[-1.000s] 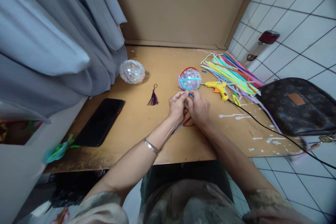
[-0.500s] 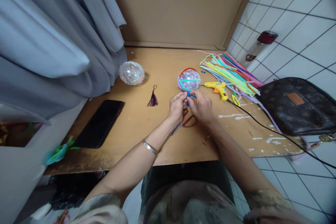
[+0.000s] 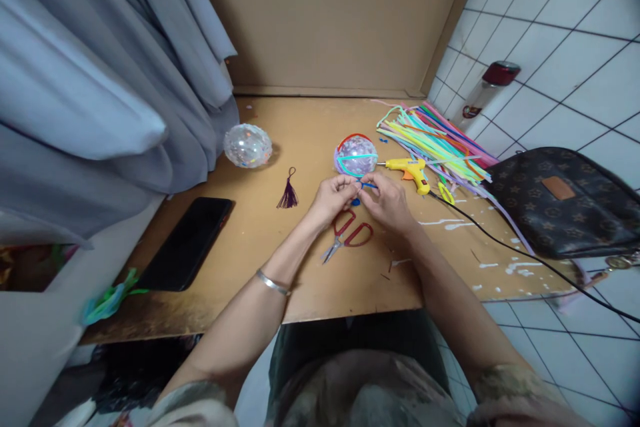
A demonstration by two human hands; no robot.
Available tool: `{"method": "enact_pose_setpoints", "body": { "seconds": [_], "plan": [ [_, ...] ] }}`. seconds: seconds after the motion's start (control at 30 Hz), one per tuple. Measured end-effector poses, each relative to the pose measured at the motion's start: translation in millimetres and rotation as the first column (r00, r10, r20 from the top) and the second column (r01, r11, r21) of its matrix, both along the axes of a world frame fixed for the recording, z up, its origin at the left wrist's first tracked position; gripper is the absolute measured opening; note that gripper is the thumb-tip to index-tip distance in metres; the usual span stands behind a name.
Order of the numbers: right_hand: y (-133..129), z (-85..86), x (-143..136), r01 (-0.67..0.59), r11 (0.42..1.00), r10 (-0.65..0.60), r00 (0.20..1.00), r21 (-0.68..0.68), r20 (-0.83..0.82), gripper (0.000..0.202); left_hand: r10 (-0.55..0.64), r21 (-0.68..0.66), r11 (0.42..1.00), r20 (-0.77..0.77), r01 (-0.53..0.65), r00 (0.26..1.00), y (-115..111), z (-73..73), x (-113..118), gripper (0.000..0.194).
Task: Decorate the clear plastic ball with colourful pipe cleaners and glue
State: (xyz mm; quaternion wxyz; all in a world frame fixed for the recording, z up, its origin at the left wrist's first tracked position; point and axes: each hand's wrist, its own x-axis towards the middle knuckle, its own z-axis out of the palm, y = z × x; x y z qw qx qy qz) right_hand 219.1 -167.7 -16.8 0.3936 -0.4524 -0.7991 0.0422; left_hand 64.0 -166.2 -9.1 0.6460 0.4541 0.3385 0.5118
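My left hand (image 3: 333,199) and my right hand (image 3: 387,201) meet over the table, their fingertips pinching a small blue strip (image 3: 367,185) between them. Just beyond the fingers sits a clear ball (image 3: 357,155) with red, turquoise and purple strips around it. A small blue piece (image 3: 355,202) lies beneath the hands. Red-handled scissors (image 3: 345,236) rest between my forearms, blades slightly apart. The yellow glue gun (image 3: 409,172) lies right of the ball, its nozzle near it.
A second clear ball (image 3: 248,145), a purple tassel (image 3: 287,191) and a black phone (image 3: 186,243) lie to the left. Colourful fuzzy sticks (image 3: 440,143), a brown bag (image 3: 565,203) and a black cord (image 3: 490,235) are at the right. A bottle (image 3: 485,95) stands behind.
My left hand and forearm have shifted slightly left, uncovering the scissors. The blue strip remains between my fingers. The whole view has shifted a little.
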Motion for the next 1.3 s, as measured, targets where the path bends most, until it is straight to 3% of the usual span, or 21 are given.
{"method": "enact_pose_setpoints", "body": {
  "seconds": [0.1,0.23,0.33,0.57,0.9,1.13,1.3],
  "plan": [
    [-2,2.8,-1,-0.082,0.996,0.083,0.996,-0.032,0.020,0.013,-0.116,0.024,0.993,-0.105,0.119,0.988,4,7.3,-15,0.029],
    [-5,6.1,-2,-0.134,0.989,0.136,0.991,-0.061,0.020,0.013,-0.076,0.035,0.996,-0.139,0.082,0.987,6,10.3,-23,0.024],
    [-5,8.5,1,-0.086,0.995,0.088,0.995,-0.041,0.036,0.019,-0.011,0.006,1.000,-0.053,0.012,0.999,6,7.5,-21,0.026],
    [1,3.1,7,0.049,0.995,-0.063,0.985,0.089,0.160,0.034,0.005,-0.062,0.998,0.052,-0.002,0.999,5,4.0,-10,0.038],
    [-10,-0.8,-13,0.117,0.969,-0.155,0.974,0.218,0.165,0.041,0.198,-0.119,0.976,0.143,-0.182,0.970,-1,5.3,4,0.036],
    [-14,-9.1,-26,0.147,0.951,-0.204,0.959,0.271,0.196,0.039,0.249,-0.182,0.961,0.238,-0.209,0.939,-8,1.6,16,0.039],
    [-19,-2.6,-31,0.205,0.921,-0.297,0.919,0.332,0.258,0.028,0.317,-0.263,0.932,0.250,-0.251,0.915,-10,2.8,19,0.037]
  ]
}}
